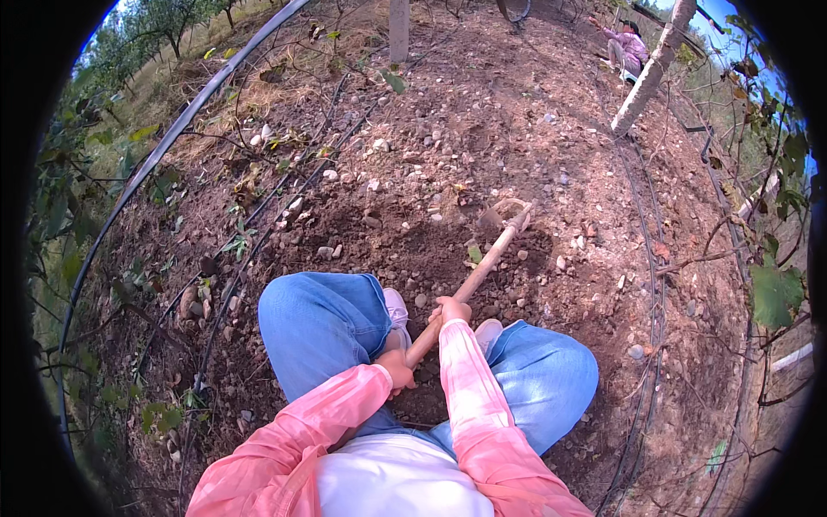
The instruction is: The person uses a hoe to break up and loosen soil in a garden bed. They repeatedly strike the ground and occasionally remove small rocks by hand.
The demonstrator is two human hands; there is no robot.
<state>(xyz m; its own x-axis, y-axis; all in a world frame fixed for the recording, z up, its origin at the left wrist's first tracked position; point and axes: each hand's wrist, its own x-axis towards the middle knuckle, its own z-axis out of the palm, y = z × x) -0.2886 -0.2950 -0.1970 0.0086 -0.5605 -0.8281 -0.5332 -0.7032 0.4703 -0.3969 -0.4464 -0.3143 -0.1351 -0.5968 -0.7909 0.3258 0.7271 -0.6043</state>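
A hoe with a long wooden handle (pixel 481 273) slants from between my knees up and to the right. My left hand (pixel 397 369) grips the lower end of its handle, and my right hand (pixel 451 310) is closed around the handle higher up. The hoe's metal head (pixel 507 214) rests at the dark, loosened soil (pixel 413 242) in front of me; part of the blade is hard to make out against the ground. Stones of several sizes lie about the soil. My shoes are on the ground on either side of the handle.
Black drip hoses (pixel 284 207) run along the left, and more (pixel 654 278) along the right. Vines with bare twigs and leaves (pixel 775 294) flank both sides. A concrete post (pixel 399 31) stands ahead, a leaning post (pixel 652 71) at upper right. Beyond it, a person (pixel 627 48) sits low.
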